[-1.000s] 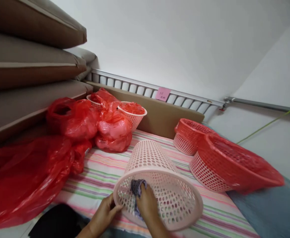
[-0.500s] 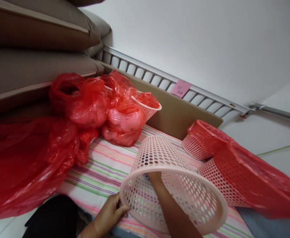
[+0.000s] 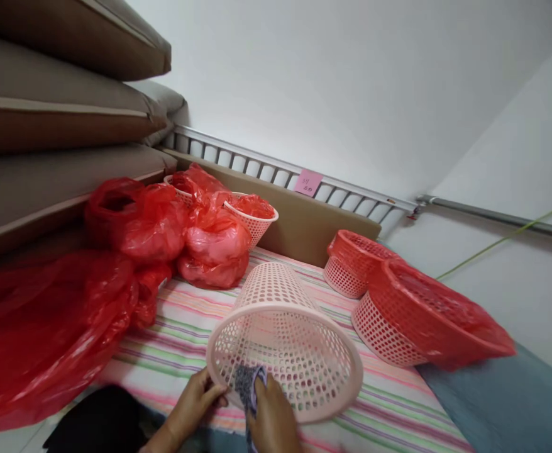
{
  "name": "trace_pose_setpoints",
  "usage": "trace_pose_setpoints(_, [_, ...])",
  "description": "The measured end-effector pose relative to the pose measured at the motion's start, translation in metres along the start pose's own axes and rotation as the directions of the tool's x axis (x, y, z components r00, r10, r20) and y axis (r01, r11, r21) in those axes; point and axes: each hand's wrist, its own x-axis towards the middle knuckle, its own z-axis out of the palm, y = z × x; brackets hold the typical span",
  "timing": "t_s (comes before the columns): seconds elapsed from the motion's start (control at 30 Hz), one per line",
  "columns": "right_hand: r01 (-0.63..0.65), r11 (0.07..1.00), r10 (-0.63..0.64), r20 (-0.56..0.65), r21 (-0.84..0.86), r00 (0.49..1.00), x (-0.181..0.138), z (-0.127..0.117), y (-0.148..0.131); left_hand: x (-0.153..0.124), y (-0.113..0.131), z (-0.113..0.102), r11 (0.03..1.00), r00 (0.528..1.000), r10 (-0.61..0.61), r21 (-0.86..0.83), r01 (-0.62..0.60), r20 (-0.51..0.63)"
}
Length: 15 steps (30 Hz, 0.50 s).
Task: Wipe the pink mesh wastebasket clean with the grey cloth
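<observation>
A pale pink perforated plastic basket (image 3: pixel 276 283) lies on its side on the striped sheet (image 3: pixel 182 343), its mouth facing me. My left hand (image 3: pixel 200 396) grips the rim at its lower left, thumb on the near side. In my right hand (image 3: pixel 271 409) is a grey cloth (image 3: pixel 246 384) with a purplish edge, bunched at the mouth of the basket near the lower left rim. Part of the cloth is hidden behind my right fingers.
Red plastic bags (image 3: pixel 214 245) are heaped at the left, beside another basket (image 3: pixel 257 226). Two bag-lined baskets (image 3: pixel 384 330) stand at the right. Stacked cushions (image 3: pixel 59 119) rise at the left. A pink note (image 3: pixel 308 182) hangs on the rail behind a brown board (image 3: pixel 295 233).
My right hand has drawn back from deep inside the basket to its mouth, bringing the cloth into sight. My left hand stays on the rim. The camera view has shifted.
</observation>
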Motion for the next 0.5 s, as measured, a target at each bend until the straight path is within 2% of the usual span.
trace_pose_setpoints(0.1, [-0.022, 0.999, 0.020, -0.045, -0.039, 0.999, 0.021, -0.009, 0.002, -0.003, 0.001, 0.005, 1.000, 0.998, -0.020, -0.005, 0.019, -0.053])
trace_pose_setpoints(0.17, [-0.042, 0.997, 0.038, -0.078, -0.059, 0.996, 0.043, -0.017, 0.007, -0.008, 0.013, 0.008, 0.999, 0.997, 0.012, 0.034, -0.009, -0.077])
trace_pose_setpoints(0.23, [-0.079, 0.995, 0.073, -0.099, -0.058, 0.992, 0.068, -0.026, 0.014, -0.013, 0.035, 0.010, 0.991, 0.994, 0.094, 0.100, -0.088, -0.051])
trace_pose_setpoints(0.33, [-0.121, 0.992, 0.118, -0.112, -0.022, 0.987, 0.098, -0.035, 0.025, -0.017, 0.076, 0.015, 0.956, 0.980, 0.193, 0.215, -0.200, 0.056])
trace_pose_setpoints(0.4, [-0.127, 0.992, 0.128, -0.121, 0.012, 0.984, 0.105, -0.037, 0.030, -0.015, 0.096, 0.022, 0.922, 0.977, 0.199, 0.323, -0.213, 0.077])
trace_pose_setpoints(0.5, [-0.145, 0.988, 0.151, -0.117, 0.055, 0.982, 0.090, -0.033, 0.034, -0.009, 0.104, 0.033, 0.855, 0.972, 0.233, 0.468, -0.224, 0.039])
